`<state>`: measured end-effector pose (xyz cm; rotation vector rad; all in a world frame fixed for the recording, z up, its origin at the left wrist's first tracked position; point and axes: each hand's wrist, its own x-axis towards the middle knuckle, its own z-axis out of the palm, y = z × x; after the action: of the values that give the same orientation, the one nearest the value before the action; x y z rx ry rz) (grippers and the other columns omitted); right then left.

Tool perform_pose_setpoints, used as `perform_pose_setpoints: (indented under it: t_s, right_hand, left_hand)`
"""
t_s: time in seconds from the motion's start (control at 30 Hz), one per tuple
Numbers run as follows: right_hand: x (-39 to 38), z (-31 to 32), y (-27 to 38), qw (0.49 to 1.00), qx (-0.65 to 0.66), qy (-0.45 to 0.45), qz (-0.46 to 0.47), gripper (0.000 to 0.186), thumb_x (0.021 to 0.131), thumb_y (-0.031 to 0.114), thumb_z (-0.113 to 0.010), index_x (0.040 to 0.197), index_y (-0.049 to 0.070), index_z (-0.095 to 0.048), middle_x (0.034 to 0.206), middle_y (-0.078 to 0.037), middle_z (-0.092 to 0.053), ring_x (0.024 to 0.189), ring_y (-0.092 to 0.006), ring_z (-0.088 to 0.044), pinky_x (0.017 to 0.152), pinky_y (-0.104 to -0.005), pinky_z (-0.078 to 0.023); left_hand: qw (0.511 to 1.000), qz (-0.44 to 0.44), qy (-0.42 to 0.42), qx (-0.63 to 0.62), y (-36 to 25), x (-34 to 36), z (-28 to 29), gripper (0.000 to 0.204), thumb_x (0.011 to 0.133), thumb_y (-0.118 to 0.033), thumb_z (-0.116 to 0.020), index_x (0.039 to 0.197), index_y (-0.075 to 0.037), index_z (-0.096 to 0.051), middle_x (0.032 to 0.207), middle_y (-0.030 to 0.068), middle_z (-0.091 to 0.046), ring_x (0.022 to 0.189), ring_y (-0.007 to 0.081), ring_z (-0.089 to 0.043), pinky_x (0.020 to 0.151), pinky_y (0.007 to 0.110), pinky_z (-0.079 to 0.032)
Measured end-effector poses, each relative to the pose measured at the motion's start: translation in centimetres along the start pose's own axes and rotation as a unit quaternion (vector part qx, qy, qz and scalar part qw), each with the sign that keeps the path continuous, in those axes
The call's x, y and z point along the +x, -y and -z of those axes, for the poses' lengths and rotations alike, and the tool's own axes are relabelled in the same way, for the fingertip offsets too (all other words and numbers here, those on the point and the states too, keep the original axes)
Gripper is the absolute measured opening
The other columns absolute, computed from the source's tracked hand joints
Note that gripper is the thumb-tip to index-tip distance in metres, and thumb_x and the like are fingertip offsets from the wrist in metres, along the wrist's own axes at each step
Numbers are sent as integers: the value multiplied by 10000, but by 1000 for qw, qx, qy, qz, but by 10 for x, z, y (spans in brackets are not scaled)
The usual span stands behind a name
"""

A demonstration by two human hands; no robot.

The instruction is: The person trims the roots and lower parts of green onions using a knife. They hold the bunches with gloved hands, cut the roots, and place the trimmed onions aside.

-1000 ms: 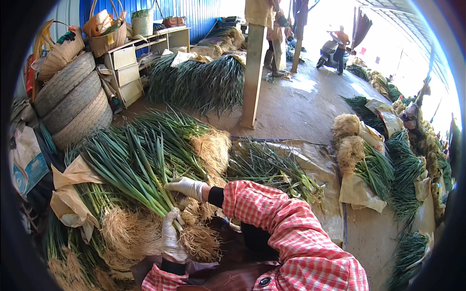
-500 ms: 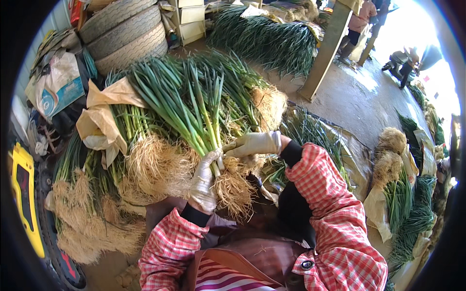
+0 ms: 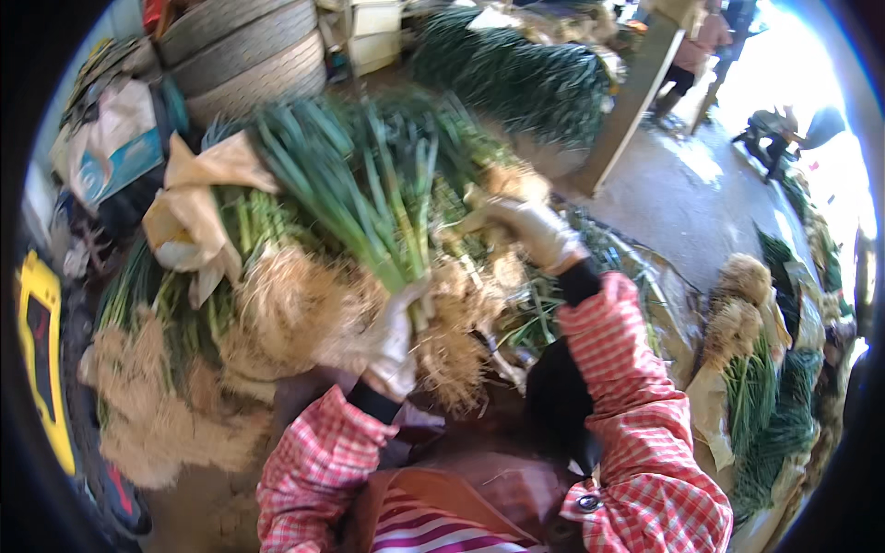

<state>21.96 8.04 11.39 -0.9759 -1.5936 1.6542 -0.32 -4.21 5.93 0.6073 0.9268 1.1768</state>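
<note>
My left hand (image 3: 392, 341), in a white glove, is closed round the white lower stems of a bunch of green onions (image 3: 392, 221). Their dark leaves fan away from me, and a tangle of pale roots (image 3: 452, 369) hangs below the grip. To the right of that bunch, my gloved right hand (image 3: 530, 230) reaches over the heap with its fingers apart, somewhat blurred. Nothing shows between them. Beneath and behind lies a larger pile of green onions, its root mass (image 3: 295, 295) facing me, partly wrapped in brown paper (image 3: 198, 203).
Stacked tyres (image 3: 244, 55) stand at the back left, near a yellow plastic piece (image 3: 41, 359). A post (image 3: 631, 111) rises behind the pile. More green onions (image 3: 516, 78) lie at the back and along the right (image 3: 751, 387). A person and a motorbike (image 3: 770, 138) are far right.
My right hand has left the held stems, moving right and away from me, and its fingers have spread. My left hand keeps its grip on the bunch. The view has shifted slightly.
</note>
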Motion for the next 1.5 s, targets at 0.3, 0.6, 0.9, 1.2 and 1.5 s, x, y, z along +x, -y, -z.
perform_pose_setpoints:
  t_s: [0.3, 0.6, 0.9, 1.2, 1.5]
  right_hand:
    - [99, -53, -110, 960, 256, 69, -91, 383, 922, 375, -575, 1055, 23, -644, 989, -102, -685, 829, -182, -659, 749, -319, -538]
    - [90, -71, -66, 952, 297, -4, -76, 249, 842, 273, -684, 915, 36, -671, 742, -54, -668, 572, -150, -606, 507, -266, -487]
    - [68, -71, -37, 974, -187, -124, -40, 478, 733, 320, -709, 1002, -64, -616, 767, -94, -657, 648, -184, -608, 638, -295, -499]
    - [101, -59, -106, 972, 194, 6, -134, 374, 817, 411, -708, 994, 87, -646, 860, -16, -665, 677, -133, -618, 613, -285, -511]
    - [66, -81, -53, 989, 140, -55, -14, 389, 862, 445, -645, 891, 58, -634, 636, -3, -593, 466, -87, -520, 417, -234, -428]
  left_hand:
    - [984, 0, 78, -162, 2, 9, -12, 380, 899, -183, -543, 1190, 61, -525, 787, -25, -530, 685, 74, -538, 639, 223, -496]
    - [981, -29, 128, -143, -10, -21, -37, 456, 925, -261, -484, 1283, 23, -496, 907, 64, -622, 730, 147, -599, 686, 252, -501]
    - [983, 59, 74, -160, 32, 6, -4, 351, 915, -236, -552, 1186, -14, -533, 880, 106, -650, 711, 206, -634, 676, 321, -546]
    - [976, 62, 100, -184, 11, -11, -23, 306, 893, -188, -545, 1150, -21, -550, 766, 62, -602, 654, 178, -604, 607, 296, -542]
    - [972, -6, 90, -215, 2, -22, -29, 319, 876, -228, -585, 1129, -36, -557, 764, 32, -575, 637, 161, -568, 557, 265, -505]
